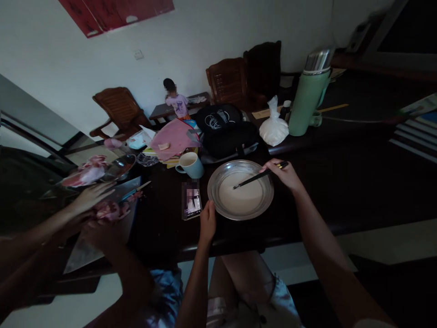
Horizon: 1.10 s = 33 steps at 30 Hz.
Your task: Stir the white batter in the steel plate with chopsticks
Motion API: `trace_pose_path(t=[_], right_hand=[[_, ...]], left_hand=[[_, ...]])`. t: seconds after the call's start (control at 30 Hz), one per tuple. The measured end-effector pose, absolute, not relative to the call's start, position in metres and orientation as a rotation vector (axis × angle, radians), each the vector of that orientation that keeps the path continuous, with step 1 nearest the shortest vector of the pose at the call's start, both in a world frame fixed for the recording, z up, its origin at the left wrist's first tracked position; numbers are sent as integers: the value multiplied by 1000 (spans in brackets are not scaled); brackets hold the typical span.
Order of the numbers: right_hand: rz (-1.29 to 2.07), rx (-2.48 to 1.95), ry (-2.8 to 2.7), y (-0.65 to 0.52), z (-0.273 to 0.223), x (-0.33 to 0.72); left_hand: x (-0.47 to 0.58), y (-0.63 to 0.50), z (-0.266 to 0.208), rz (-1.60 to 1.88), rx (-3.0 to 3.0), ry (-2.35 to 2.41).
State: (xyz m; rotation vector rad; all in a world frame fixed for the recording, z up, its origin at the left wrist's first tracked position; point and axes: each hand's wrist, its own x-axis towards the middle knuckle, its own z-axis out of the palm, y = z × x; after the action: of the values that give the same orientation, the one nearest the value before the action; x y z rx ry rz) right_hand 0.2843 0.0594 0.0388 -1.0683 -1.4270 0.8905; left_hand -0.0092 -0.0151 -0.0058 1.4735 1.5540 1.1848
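A metal basin (212, 206) holds a pale, milky mixture (239, 198) and sits near the table's front edge. My left hand (208, 222) grips its near-left rim, thumb on top. In my right hand (285, 174), above the right side of the rim, is a pair of black chopsticks (254, 179) with gold bands. Their tips reach into the mixture near its middle. Just left of the basin lies a lit phone (191, 200), and behind that stands a light blue mug (193, 166).
At left, another person's hands (94, 196) work over raw meat (111, 210) on a cutting board (128, 228), beside a blue-handled knife (136, 191). Behind the basin are a black bag (225, 132), a bag of white powder (273, 130) and a green thermos (309, 100). Someone stands farther back (178, 105).
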Motion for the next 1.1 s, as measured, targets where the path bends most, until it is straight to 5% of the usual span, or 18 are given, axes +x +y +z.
trace_pose_path(t=[1.1], right_hand=[[937, -1085, -1400, 57, 38, 289]], left_hand=[[-9, -16, -4, 1179, 1474, 1541]])
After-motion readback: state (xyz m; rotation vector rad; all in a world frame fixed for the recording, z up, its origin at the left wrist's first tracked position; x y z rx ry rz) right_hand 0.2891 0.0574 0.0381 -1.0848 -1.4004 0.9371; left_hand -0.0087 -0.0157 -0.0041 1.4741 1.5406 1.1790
